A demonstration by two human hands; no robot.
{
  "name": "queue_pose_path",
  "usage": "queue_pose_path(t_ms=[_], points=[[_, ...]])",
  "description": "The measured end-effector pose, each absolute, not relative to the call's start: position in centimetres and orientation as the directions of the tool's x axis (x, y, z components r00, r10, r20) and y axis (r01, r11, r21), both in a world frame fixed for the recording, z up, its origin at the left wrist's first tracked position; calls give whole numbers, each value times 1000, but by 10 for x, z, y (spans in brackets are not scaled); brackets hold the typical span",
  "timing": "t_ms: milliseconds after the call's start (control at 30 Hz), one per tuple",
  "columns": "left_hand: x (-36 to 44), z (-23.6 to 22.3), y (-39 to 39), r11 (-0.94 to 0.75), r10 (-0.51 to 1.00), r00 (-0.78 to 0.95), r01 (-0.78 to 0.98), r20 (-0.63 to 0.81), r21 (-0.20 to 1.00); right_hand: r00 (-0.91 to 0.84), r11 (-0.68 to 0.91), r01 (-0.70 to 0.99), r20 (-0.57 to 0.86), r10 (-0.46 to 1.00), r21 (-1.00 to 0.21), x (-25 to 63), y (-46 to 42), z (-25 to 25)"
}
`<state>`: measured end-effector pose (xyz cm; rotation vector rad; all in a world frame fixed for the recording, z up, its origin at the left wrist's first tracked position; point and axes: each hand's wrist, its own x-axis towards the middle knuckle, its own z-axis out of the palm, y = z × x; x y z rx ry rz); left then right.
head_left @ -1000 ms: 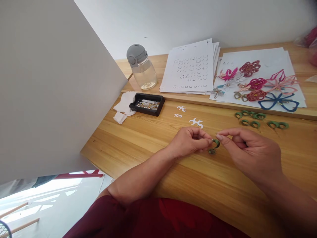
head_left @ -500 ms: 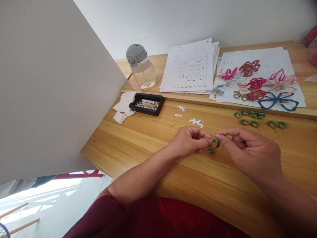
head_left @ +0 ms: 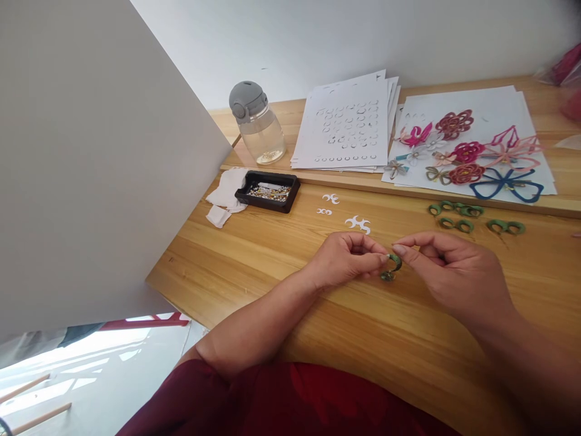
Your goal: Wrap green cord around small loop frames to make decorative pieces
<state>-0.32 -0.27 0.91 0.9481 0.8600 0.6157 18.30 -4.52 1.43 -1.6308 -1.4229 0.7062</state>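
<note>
Between the fingertips of my left hand (head_left: 347, 260) is a green curved piece (head_left: 395, 263), bent like a crescent, with a small green loop hanging below it. My right hand (head_left: 458, 269) is pinched closed at the upper end of the same piece; what its fingertips grip is too small to make out. Beyond my right hand lie several similar green ring-shaped pieces (head_left: 459, 225) with thin wires. White paper crescents (head_left: 358, 224) rest on the table just past my left hand.
A black tray (head_left: 290, 203) of beads stands at the back left beside a white cloth (head_left: 227, 191). On the raised ledge are a water bottle (head_left: 263, 136), a stack of paper (head_left: 313, 121) with crescent marks, and several coloured wire-stemmed flowers (head_left: 467, 172). A grey panel (head_left: 91, 163) rises at the left.
The view has shifted very slightly. Both hands keep their pinch around the green curved piece, and the right hand has turned a little.
</note>
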Motion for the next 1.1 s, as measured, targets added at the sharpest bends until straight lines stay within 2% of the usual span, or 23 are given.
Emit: queue_pose_path(t_ms=[233,333,500,633,733,833,900,967,1100], points=[[-1,8,-3,464,811,487,-200,-323,863,99,-176,152,-163,982,-972,180,-42,9],[1,5,-2,434,851,433,-265,-296,861,68,-187,161,-178,982,-969,176,-44,7],[2,1,0,373,903,339,-314,-264,873,-19,-93,350,-106,994,-932,172,-51,1],[1,0,2,315,929,284,-265,-238,911,-24,14,514,2,1000,-858,170,-60,-3],[1,1,4,308,929,277,-205,-246,929,1,159,627,205,979,-763,167,-66,0],[1,1,3,315,918,296,-140,-264,939,-84,367,704,442,893,-608,167,-67,4],[1,0,2,328,901,334,-103,-278,939,-133,445,722,525,841,-530,170,-64,6],[1,1,0,342,876,384,-67,-292,937,-121,438,736,536,835,-516,175,-61,7],[0,5,-3,354,832,470,-41,-295,934,-20,333,735,472,882,-591,182,-58,5]])
